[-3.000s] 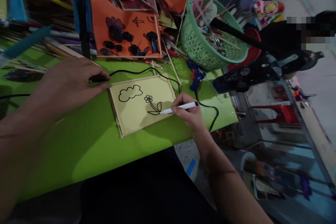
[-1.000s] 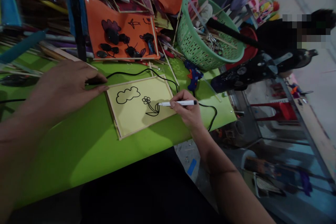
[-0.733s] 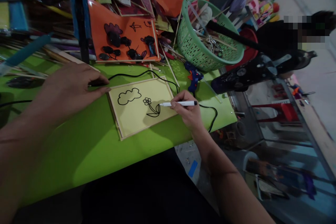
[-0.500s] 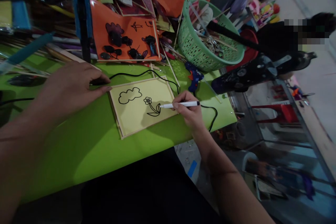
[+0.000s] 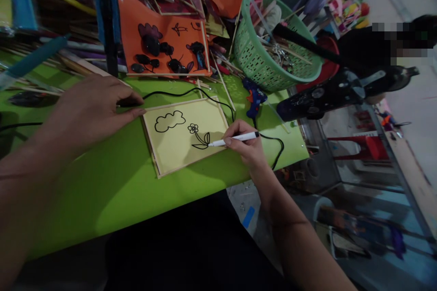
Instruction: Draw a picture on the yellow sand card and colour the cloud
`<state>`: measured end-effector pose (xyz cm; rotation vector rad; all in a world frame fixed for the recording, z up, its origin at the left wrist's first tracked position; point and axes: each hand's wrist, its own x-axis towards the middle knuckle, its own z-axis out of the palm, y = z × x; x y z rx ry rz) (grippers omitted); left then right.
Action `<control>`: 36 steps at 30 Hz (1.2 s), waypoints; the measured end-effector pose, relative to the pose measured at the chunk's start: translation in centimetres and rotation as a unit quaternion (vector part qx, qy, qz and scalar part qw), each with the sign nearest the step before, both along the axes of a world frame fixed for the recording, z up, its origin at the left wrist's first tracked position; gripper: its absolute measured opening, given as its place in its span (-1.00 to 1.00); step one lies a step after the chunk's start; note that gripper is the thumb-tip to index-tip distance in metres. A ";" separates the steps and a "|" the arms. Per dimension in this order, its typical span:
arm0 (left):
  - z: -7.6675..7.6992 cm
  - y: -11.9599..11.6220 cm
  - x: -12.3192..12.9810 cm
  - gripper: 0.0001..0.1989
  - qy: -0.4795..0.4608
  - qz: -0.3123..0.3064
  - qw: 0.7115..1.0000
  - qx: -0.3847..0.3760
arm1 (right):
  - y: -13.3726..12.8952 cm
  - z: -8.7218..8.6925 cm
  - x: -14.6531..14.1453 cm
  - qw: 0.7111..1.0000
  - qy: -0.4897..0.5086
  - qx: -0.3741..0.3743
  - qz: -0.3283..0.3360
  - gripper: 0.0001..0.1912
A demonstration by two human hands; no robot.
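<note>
A: What lies under the hands?

B: Flat rectangular pale-yellow panel edged with thin light wooden strips (image 5: 170,154), resting on the bright green smooth tabletop (image 5: 112,200); used as reference for all positions below. It bears a black cloud outline (image 5: 170,121) in its far left part and a black line-drawn flower (image 5: 193,128) with stem and two leaves, right of its middle

A: Any writing legible?

B: Line drawings only on the panel; any print on the slim white plastic marker with black end (image 5: 232,139) is too small to read

A: State of the hands?

B: Right hand (image 5: 248,149), at the panel's right edge: thumb and fingers pinch the marker, its tip where the two leaves join. Left hand (image 5: 90,107), at the far left corner: loosely curved, thumb and forefinger apart, thumb tip at the wooden edge; whether it presses, cannot tell

A: Surroundings?

B: Beyond the panel, a thin black cord (image 5: 170,93), then an orange sheet with glossy dark shapes (image 5: 179,45). Beyond its far right corner, a dark-blue glue gun with orange trigger (image 5: 254,100) and a round green perforated plastic basket (image 5: 266,66)
</note>
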<state>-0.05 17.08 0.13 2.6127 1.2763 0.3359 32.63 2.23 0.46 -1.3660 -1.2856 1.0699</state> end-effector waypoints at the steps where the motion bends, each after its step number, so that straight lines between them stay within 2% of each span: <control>1: 0.0 0.0 0.0 -0.46 0.002 0.001 1.000 0.000 | 0.0 0.0 0.0 1.000 -0.003 0.001 0.002 -0.84; 7: -0.3 0.1 -0.2 -0.46 0.002 -0.004 1.000 0.012 | 0.0 0.2 0.0 1.000 -0.026 -0.001 0.009 -0.86; 21: 0.1 -0.3 0.2 -0.43 -0.002 0.006 1.000 0.015 | -0.1 0.2 -0.6 0.999 -0.036 -0.010 0.037 -0.87; 36: 0.1 -0.1 0.0 -0.49 0.005 -0.007 1.000 0.019 | 0.0 0.7 -1.5 0.997 -0.055 -0.012 0.058 -0.85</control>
